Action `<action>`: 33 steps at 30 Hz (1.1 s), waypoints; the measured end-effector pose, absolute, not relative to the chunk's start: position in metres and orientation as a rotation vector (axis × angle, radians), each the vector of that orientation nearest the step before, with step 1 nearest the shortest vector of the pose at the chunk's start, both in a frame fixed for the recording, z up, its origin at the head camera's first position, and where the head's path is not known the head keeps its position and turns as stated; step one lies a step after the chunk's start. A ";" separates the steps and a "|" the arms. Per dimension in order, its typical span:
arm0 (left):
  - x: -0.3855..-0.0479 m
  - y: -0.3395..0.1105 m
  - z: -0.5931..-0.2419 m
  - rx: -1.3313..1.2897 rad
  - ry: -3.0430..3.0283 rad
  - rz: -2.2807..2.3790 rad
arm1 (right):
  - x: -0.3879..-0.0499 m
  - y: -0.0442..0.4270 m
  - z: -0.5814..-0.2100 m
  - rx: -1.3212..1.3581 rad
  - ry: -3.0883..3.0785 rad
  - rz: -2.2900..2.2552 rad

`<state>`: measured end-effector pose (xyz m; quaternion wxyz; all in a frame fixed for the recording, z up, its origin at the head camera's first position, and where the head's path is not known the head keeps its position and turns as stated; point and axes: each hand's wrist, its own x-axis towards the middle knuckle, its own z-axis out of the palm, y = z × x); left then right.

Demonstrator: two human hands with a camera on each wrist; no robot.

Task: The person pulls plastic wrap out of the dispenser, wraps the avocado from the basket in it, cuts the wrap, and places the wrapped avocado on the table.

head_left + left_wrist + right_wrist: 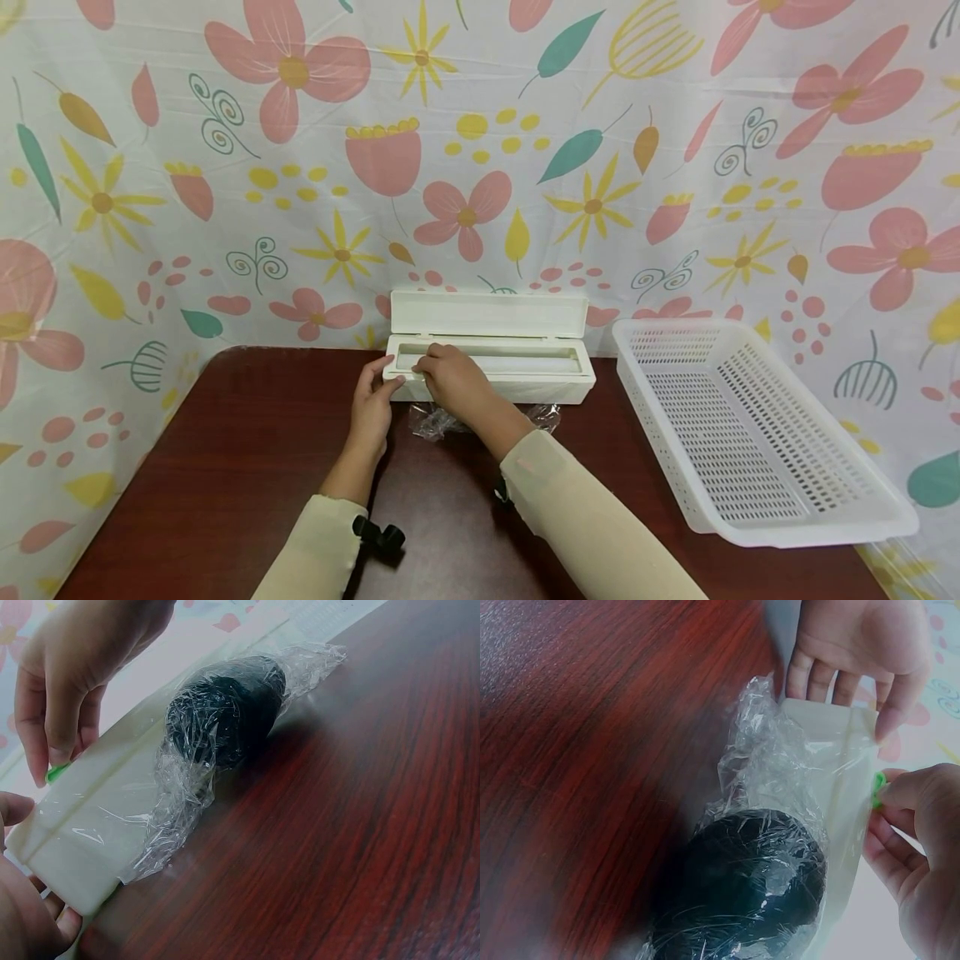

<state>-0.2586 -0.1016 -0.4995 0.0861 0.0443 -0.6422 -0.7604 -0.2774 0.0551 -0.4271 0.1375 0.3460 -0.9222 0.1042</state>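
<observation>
A long white box with its lid raised stands at the table's back, a pale roll inside. My left hand grips the box's left end, thumb on the front edge. Between the fingertips of my right hand is a small green piece, pinched at the box's front rim near the left end. Clear film hangs over the box front down to the table. In the left wrist view, a dark rounded object lies wrapped in the film in front of the box.
A white perforated basket stands on the right side of the dark red wooden table. Behind the table hangs a flower-patterned cloth.
</observation>
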 end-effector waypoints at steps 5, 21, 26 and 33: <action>-0.258 -0.102 -0.499 0.124 -1.902 -2.274 | -0.278 0.056 -0.427 1.004 -2.676 0.303; -0.257 -0.102 -0.497 0.133 -1.910 -2.283 | -0.279 0.059 -0.430 0.996 -2.677 0.303; -0.258 -0.102 -0.497 0.130 -1.903 -2.284 | -0.278 0.059 -0.430 0.992 -2.657 0.304; -0.258 -0.101 -0.499 0.126 -1.881 -2.284 | -0.278 0.060 -0.431 0.995 -2.644 0.313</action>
